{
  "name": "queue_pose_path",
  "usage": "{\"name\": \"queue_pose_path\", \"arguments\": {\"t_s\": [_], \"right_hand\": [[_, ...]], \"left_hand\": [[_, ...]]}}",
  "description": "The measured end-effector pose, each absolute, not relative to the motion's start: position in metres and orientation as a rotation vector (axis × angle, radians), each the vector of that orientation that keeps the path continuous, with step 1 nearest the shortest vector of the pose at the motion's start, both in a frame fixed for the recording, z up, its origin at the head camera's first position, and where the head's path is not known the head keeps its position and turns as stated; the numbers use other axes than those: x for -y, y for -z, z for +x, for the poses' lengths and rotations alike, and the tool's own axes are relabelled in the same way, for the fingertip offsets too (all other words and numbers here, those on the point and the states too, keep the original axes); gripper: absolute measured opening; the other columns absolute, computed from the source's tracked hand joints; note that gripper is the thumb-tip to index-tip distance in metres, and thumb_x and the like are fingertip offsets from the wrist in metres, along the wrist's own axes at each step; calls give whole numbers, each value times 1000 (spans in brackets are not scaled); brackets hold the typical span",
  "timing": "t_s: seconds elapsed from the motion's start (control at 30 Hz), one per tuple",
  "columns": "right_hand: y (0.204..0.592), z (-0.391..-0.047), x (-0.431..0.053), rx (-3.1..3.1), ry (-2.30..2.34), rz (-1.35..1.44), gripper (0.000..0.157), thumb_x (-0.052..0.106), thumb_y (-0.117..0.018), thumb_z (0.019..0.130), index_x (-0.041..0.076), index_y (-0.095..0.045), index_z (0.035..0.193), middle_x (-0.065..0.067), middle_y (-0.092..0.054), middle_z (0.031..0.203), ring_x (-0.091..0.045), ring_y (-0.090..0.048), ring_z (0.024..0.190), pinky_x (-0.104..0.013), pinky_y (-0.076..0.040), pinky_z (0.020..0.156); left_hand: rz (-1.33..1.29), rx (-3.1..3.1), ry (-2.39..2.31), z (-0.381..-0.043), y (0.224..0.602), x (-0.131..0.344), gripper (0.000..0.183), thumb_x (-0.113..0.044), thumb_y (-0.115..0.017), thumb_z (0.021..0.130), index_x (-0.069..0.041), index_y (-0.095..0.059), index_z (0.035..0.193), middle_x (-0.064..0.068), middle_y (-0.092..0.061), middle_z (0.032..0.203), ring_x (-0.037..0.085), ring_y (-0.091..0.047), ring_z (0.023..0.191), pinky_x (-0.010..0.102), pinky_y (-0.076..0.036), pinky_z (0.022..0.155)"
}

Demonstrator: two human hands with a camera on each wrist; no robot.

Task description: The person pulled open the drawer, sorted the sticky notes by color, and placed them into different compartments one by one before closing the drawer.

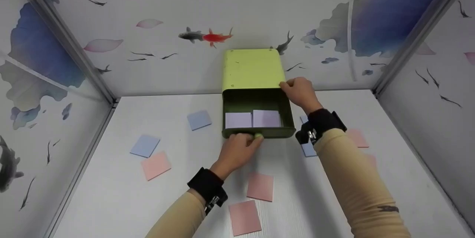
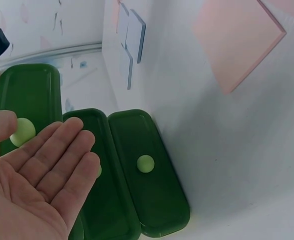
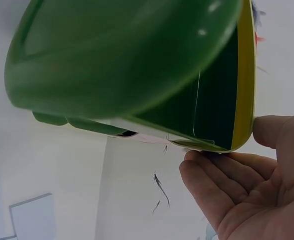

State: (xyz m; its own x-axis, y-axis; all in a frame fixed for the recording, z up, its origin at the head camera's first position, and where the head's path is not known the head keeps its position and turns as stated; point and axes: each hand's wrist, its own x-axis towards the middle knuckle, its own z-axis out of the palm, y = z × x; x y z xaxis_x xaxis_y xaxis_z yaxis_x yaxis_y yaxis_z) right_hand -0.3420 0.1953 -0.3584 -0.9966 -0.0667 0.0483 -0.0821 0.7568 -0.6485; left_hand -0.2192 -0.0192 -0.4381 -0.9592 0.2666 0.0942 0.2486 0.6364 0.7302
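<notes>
A small cabinet with a lime-green shell stands at the back of the table, its green top drawer pulled out. Two pale purple square cards lie side by side inside the drawer. My left hand pinches the drawer's round light-green knob between thumb and index finger, the other fingers extended below. With thumb and fingers either side of the shell's front corner, my right hand holds the cabinet at its right. Below the open drawer, two lower drawer fronts show in the left wrist view.
Blue square cards and pink ones lie on the white table left of the cabinet. More pink cards are near the front. Blue and pink cards lie partly behind my right forearm. A patterned wall stands behind the cabinet.
</notes>
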Motion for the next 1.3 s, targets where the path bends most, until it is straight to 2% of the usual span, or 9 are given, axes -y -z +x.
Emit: {"name": "queue_pose_path", "arguments": {"t_s": [0.2,0.43,0.93,1.17,1.3], "right_hand": [[356,-341,-194,2931,-1078,98,45,29,-47,101,14,-40,58,6,-32,53,-15,-32,53,-29,-29,56],[349,-339,-190,2895,-1054,108,43,20,-47,101,13,-33,61,4,-28,56,-15,-28,53,-29,-26,57],[338,-339,-183,2859,-960,101,37,8,-55,93,12,-40,59,2,-34,57,-17,-36,55,-28,-29,55],[337,-339,-181,2853,-858,149,41,5,-53,91,15,-32,57,3,-28,57,-17,-29,56,-29,-24,56],[338,-339,-180,2846,-859,148,41,6,-54,91,14,-34,56,3,-29,56,-16,-30,54,-28,-25,55]], "left_hand": [[458,-2838,-1249,-221,437,19,52,-48,-51,98,-20,-39,57,-8,-29,54,8,-30,50,24,-24,50],[462,-2829,-1249,-222,437,17,52,-49,-51,99,-20,-38,57,-8,-29,53,8,-30,50,24,-24,51],[465,-2816,-1279,-223,439,19,51,-49,-51,99,-20,-40,58,-7,-30,54,8,-32,51,24,-25,51],[481,-2815,-1307,-224,442,20,51,-48,-51,99,-20,-38,57,-8,-28,54,8,-29,50,24,-23,51],[475,-2811,-1312,-224,442,20,51,-48,-51,99,-20,-39,58,-8,-29,54,8,-31,50,24,-24,50]]}}
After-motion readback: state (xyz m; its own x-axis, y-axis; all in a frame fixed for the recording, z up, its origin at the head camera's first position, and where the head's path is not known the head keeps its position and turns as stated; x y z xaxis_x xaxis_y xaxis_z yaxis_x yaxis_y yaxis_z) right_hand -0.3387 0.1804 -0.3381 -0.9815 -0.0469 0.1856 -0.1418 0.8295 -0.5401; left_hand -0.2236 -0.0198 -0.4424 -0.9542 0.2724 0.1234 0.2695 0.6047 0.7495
